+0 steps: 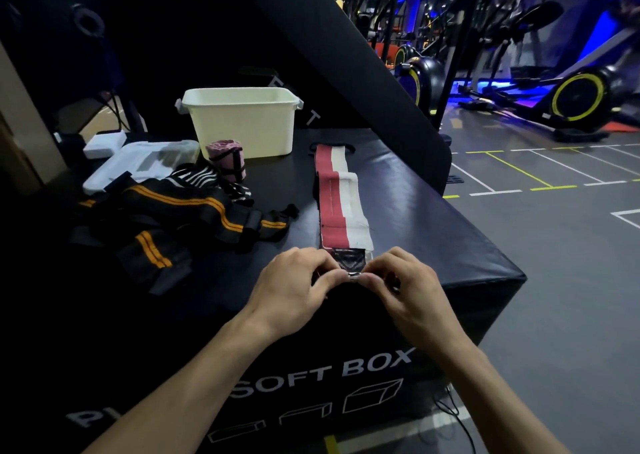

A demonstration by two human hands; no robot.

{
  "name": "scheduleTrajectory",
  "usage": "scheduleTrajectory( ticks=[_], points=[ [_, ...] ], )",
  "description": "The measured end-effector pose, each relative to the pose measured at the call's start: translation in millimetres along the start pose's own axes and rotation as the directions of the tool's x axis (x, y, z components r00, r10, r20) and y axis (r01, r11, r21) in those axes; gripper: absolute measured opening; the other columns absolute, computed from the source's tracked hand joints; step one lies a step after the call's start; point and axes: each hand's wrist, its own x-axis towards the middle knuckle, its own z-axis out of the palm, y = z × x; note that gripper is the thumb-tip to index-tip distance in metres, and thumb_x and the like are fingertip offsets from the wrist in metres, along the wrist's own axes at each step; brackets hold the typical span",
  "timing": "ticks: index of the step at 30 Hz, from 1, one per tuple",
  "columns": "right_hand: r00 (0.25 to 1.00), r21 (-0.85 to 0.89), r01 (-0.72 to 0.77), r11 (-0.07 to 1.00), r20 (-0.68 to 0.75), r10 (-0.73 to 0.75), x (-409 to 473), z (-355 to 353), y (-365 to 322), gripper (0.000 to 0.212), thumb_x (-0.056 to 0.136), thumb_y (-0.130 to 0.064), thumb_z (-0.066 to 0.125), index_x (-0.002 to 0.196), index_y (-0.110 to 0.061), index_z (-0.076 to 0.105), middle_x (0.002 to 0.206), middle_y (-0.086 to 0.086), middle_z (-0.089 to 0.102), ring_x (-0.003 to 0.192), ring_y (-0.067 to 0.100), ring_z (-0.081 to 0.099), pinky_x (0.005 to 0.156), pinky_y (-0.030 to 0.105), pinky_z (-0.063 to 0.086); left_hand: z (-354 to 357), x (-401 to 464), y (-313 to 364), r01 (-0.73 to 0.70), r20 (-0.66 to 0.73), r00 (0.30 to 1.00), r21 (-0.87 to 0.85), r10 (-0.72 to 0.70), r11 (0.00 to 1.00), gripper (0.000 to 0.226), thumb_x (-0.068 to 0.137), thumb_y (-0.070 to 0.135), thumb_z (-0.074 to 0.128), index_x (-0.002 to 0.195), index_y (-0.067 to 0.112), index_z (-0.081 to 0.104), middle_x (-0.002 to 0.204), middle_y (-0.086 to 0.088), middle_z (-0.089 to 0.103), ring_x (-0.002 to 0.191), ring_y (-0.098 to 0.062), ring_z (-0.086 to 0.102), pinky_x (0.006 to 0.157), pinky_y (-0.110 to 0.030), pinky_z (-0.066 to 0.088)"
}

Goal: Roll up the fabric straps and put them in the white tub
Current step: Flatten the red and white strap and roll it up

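Observation:
A red and white fabric strap (337,197) lies stretched out lengthwise on the black soft box (426,218), its black end patch nearest me. My left hand (298,284) and my right hand (403,284) both pinch that near end between thumb and fingers, thumbs almost touching. The white tub (242,121) stands at the back of the box, and I cannot see inside it. A rolled pink strap (227,159) stands upright just in front of the tub. Black straps with orange stripes (180,225) lie in a loose heap to the left, with a black and white striped one (204,176) behind.
Clear plastic containers (138,162) and a small white box (104,143) sit at the back left. A large black pad (346,55) leans behind the box. The box's right edge drops to the gym floor (554,245), with exercise machines (571,97) beyond.

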Motion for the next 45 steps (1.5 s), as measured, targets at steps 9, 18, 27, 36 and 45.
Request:
scheduleTrajectory(
  ticks=[9,18,27,36,45],
  points=[
    [0.939,-0.133,-0.279,0.951,0.172,0.299,24,-3,-13,0.045,0.096,-0.053,0.054,0.072,-0.017,0.064,0.065,-0.003,0.065,0.071,0.02,0.062,0.07,0.041,0.051,2,2,11,0.152,-0.061,0.987,0.005,-0.152,0.988,0.023,0.091,0.055,0.067,0.099,0.033,0.065,0.08,0.016,0.069,0.083,-0.007,0.064,0.077,-0.034,0.053],
    [0.927,-0.001,-0.363,0.932,0.102,0.362,29,-7,-16,0.032,0.084,-0.046,0.075,0.075,-0.016,0.069,0.068,-0.001,0.068,0.063,0.004,0.059,0.058,0.023,0.042,1,2,5,-0.162,-0.05,0.984,0.163,0.172,0.973,0.024,0.086,0.048,0.076,0.104,0.034,0.07,0.105,0.018,0.06,0.101,-0.006,0.048,0.079,-0.033,0.052],
    [0.992,-0.053,0.127,0.991,0.016,-0.126,17,5,4,0.022,0.09,-0.048,0.067,0.102,-0.03,0.071,0.102,-0.019,0.063,0.096,0.009,0.056,0.082,0.028,0.047,5,18,-10,-0.125,-0.042,0.992,-0.07,0.122,0.99,0.012,0.089,0.043,0.076,0.095,0.032,0.077,0.089,0.018,0.07,0.088,-0.005,0.057,0.078,-0.024,0.047],
    [0.982,-0.208,0.185,0.96,0.005,-0.188,23,12,11,0.03,0.088,-0.043,0.065,0.111,-0.025,0.069,0.105,-0.013,0.064,0.092,0.019,0.055,0.079,0.043,0.047,6,32,-6,0.118,0.009,0.993,-0.222,-0.119,0.968,0.017,0.094,0.04,0.071,0.086,0.029,0.08,0.073,0.011,0.073,0.067,-0.004,0.065,0.065,-0.025,0.051],
    [0.988,0.084,0.096,0.992,0.116,-0.105,28,-8,1,0.015,0.094,-0.044,0.061,0.106,-0.034,0.061,0.093,-0.022,0.062,0.092,0.008,0.058,0.08,0.033,0.048,4,30,-1,0.241,0.006,0.968,-0.314,-0.251,0.919,0.02,0.092,0.045,0.07,0.078,0.031,0.071,0.066,0.003,0.07,0.059,-0.014,0.065,0.057,-0.033,0.054]
  ],
)
